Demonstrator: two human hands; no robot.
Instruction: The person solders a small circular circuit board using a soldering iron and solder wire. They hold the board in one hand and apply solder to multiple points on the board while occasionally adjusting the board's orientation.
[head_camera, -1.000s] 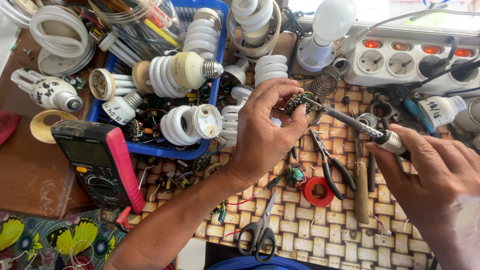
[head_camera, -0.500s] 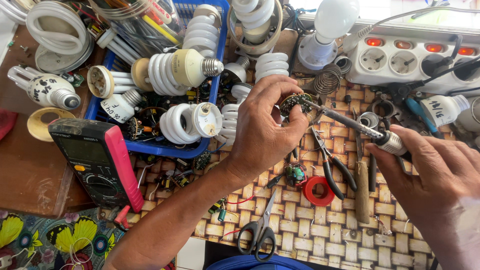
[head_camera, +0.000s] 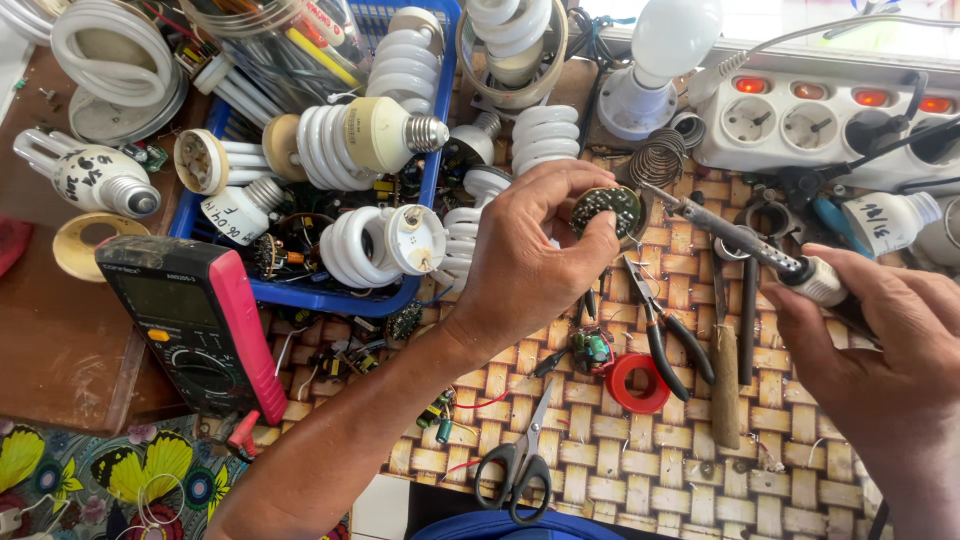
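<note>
My left hand (head_camera: 530, 260) pinches a small round circuit board (head_camera: 605, 207) by its edge and holds it up above the woven mat. My right hand (head_camera: 880, 345) grips a soldering iron (head_camera: 745, 243) by its white handle, and the metal tip touches the right edge of the board. Pliers (head_camera: 665, 335), a red tape roll (head_camera: 638, 382) and a small green circuit part (head_camera: 590, 350) lie on the mat below the board.
A blue basket (head_camera: 330, 295) of spiral lamps sits at the upper left, with a red and black multimeter (head_camera: 195, 325) beside it. A white power strip (head_camera: 830, 125) with lit red switches runs along the top right. Scissors (head_camera: 520, 455) and a wooden-handled tool (head_camera: 725, 385) lie on the woven mat (head_camera: 640, 470).
The view shifted slightly. Both hands stay in nearly the same pose, with the iron tip kept at the board.
</note>
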